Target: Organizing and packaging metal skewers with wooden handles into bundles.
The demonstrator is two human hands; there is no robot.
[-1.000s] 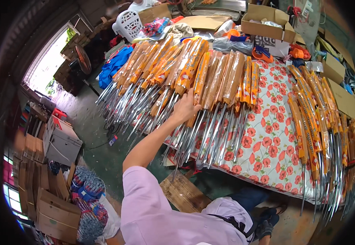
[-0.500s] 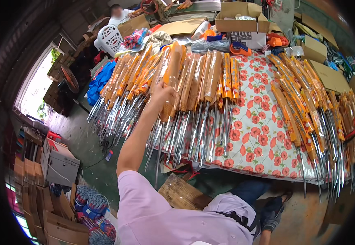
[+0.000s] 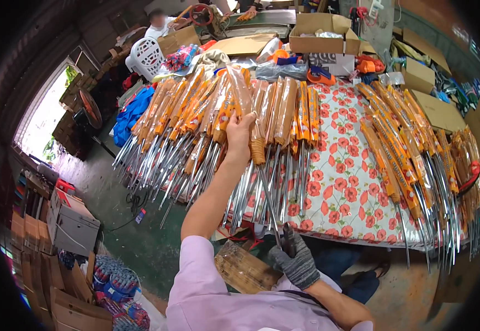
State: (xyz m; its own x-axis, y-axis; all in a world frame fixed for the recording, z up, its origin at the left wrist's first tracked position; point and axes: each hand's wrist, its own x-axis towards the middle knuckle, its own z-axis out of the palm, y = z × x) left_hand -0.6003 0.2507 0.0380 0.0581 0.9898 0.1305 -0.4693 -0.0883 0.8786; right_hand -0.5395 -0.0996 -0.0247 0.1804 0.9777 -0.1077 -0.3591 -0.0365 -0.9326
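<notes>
My bare left hand (image 3: 241,128) is closed around a long brown-and-orange packet in clear plastic sleeving (image 3: 240,88). A ribbed brown end (image 3: 257,151) hangs below that hand, with a thin metal rod (image 3: 268,198) running down from it. My right hand (image 3: 298,262), in a grey knit glove, closes on a dark handle-like piece (image 3: 289,241) at the rod's lower end. Whether this piece belongs to the rod or is a separate tool, I cannot tell. Similar sleeved rods (image 3: 196,105) lie side by side beneath and around my left hand, their metal ends over the table's near edge.
A table with a poppy-print cloth (image 3: 342,182) carries another pile of sleeved rods (image 3: 400,143) on the right. Behind are open cardboard boxes (image 3: 323,33) and a white plastic chair (image 3: 145,58). A fan (image 3: 90,108) stands left. Wooden board (image 3: 245,267) below. A person (image 3: 160,25) sits at the back.
My left hand has moved right and slightly down, now holding a sleeved rod lifted over the row. My gloved right hand has come up from the lower right to the rod's lower end.
</notes>
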